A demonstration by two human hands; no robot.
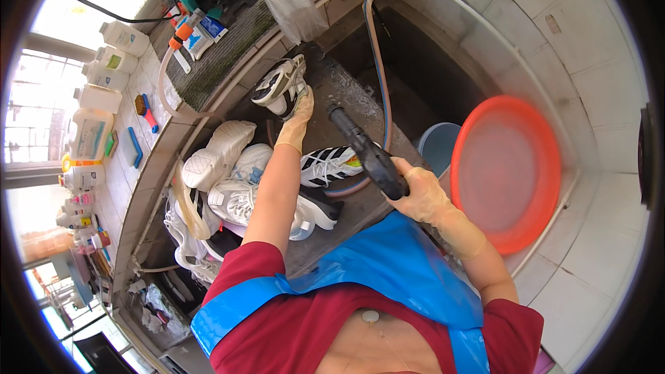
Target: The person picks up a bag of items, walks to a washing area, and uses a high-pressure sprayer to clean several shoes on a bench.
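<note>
My left hand (300, 114), in a thin yellowish glove, grips a white and black sneaker (278, 88) over the far end of the grey stone slab (345, 88). Gloved the same way, my right hand (418, 192) is closed around a black spray nozzle (366, 150) that points away to the upper left. Under the nozzle lies a white sneaker with black stripes (327, 166). Several white sneakers (234, 200) are heaped left of and beneath my left forearm. A hose (382, 78) runs down from the tap and bends across the slab behind the striped sneaker.
A deep sink basin (421, 62) lies beyond the slab. On the right are a red plastic basin (506, 176) and a blue bucket (439, 140). The tiled ledge at left holds bottles (91, 132), a blue brush (134, 148) and a red-and-blue brush (147, 113). A plastic bag (288, 0) hangs above.
</note>
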